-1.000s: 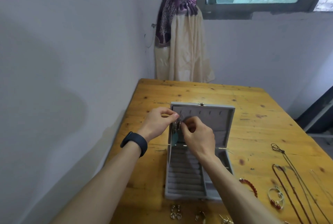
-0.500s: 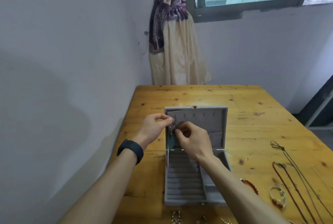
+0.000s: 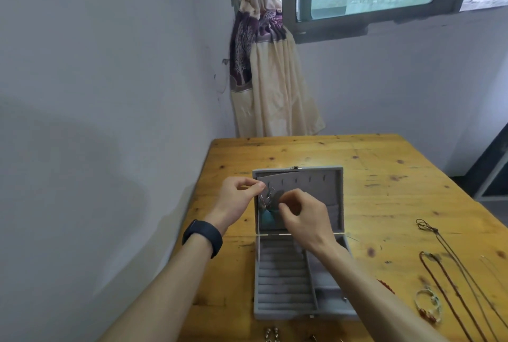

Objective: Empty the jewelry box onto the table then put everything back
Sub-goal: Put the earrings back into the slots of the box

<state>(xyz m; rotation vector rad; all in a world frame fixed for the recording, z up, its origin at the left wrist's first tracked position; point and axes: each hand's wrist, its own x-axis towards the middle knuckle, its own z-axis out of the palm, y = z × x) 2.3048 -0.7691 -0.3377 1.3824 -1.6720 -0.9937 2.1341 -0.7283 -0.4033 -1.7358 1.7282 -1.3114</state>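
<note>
The pale wall (image 3: pixel 110 121) hugs the wooden table's (image 3: pixel 384 176) left edge. At centre frame, the left hand (image 3: pixel 236 198) pinches the teal-feather chain necklace (image 3: pixel 267 215) against the upright lid of the open grey velvet jewelry box (image 3: pixel 286 281). The right hand (image 3: pixel 305 218), fingers curled, pinches it too. Both have stayed there since 0.5 s ago. Open wood runs right to a dark cord necklace (image 3: pixel 435 229).

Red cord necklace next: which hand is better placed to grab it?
Right, probably. The red cord necklace lies right of the jewelry box, on the side of the right hand; the left hand, pinching the lid liner, would cross the box.
</note>
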